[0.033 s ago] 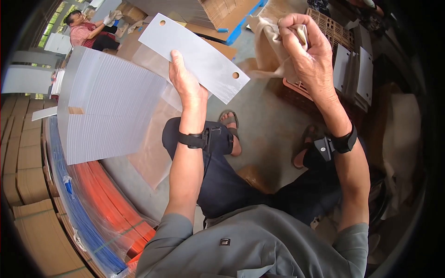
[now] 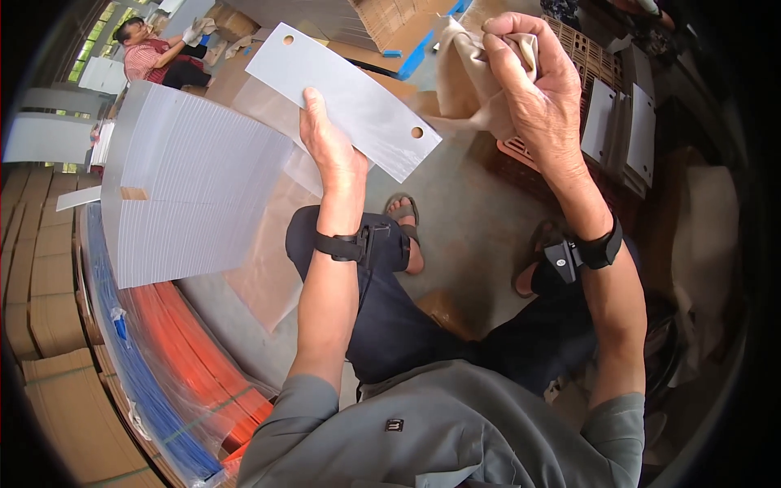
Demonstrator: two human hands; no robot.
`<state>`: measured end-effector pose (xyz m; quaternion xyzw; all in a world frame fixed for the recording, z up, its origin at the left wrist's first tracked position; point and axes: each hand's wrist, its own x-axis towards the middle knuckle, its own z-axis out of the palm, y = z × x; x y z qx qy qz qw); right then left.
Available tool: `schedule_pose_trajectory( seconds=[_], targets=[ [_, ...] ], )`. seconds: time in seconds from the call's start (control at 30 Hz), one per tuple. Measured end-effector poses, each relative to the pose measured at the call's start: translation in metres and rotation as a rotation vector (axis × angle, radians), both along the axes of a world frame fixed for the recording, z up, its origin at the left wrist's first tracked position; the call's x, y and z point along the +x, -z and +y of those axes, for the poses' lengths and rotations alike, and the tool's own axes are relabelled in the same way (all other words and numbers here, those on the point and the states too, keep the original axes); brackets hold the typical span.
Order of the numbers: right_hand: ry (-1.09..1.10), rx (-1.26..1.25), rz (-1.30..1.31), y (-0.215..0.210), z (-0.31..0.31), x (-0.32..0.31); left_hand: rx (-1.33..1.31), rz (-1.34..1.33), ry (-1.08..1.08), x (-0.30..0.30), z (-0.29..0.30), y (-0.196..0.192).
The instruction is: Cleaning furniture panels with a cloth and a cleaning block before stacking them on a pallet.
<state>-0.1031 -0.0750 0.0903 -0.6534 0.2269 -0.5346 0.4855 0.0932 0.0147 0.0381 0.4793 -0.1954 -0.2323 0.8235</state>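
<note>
My left hand (image 2: 333, 150) grips a flat white panel (image 2: 358, 102) by its lower edge, thumb resting on the face. The panel is rectangular, tilted, with a round hole near each end. To its right, my right hand (image 2: 541, 85) is closed round a crumpled beige cloth (image 2: 468, 77), held up between fingers and thumb. Part of the cloth hangs down close to the panel's right end; whether they touch I cannot tell.
A tall stack of grey-white panels (image 2: 187, 187) stands at my left. Beyond lie orange strips (image 2: 183, 342), blue strips (image 2: 134, 358) and cardboard stacks (image 2: 53, 285). At right, a plastic crate (image 2: 521, 154) stands near upright white panels (image 2: 639, 138). Another person (image 2: 163, 57) sits far left.
My right hand has shifted slightly up and left, and the cloth's folds have spread differently. The panel and my left hand have moved a touch to the right.
</note>
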Motion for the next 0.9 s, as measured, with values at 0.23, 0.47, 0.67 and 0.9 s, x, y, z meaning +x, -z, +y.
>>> schedule_pose_trajectory(
  seconds=[0.23,0.47,0.67,0.9],
  targets=[
    [0.026,-0.848,0.707,0.083,0.036,0.051,-0.025,0.242,0.157,-0.002,-0.011,0.043],
    [-0.455,-0.624,1.204,0.164,0.037,-0.018,0.064,0.335,-0.093,0.1,0.01,0.087],
    [-0.731,-0.48,1.394,0.161,0.039,-0.072,0.653,0.078,-0.378,0.195,0.036,0.185],
    [-0.715,-0.555,1.32,0.147,0.044,-0.067,0.944,-0.078,-0.323,0.211,0.054,0.282]
  ],
)
